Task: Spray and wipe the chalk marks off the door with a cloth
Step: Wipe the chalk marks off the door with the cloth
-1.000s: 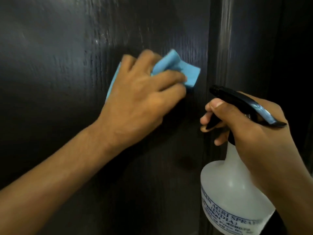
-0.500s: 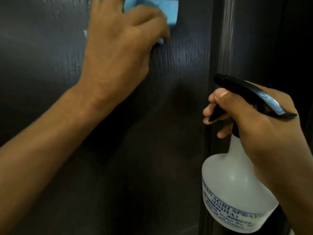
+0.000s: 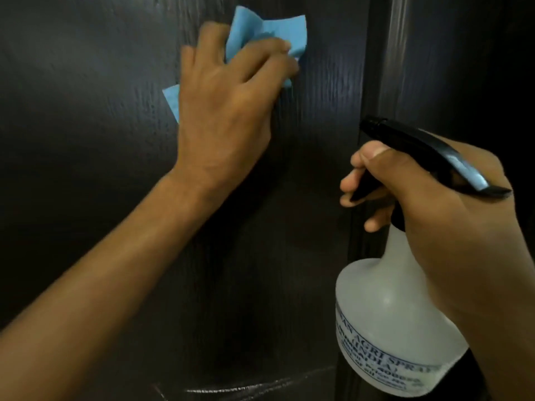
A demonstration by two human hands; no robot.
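Wiping hand: left hand (image 3: pixel 228 111) presses crumpled blue cloth (image 3: pixel 266 36) against dark door (image 3: pixel 86 140), upper centre.
Spraying hand: right hand (image 3: pixel 451 227) grips spray bottle (image 3: pixel 388 319) at right, near, fingers on trigger.

Dark wood-grain door panel (image 3: pixel 86 140), upright, crumpled light blue cloth (image 3: pixel 272 33) pressed flat against its upper part, pale chalk-like streaks (image 3: pixel 246 387) across its lower edge, raised vertical door moulding (image 3: pixel 373 68) at its right side
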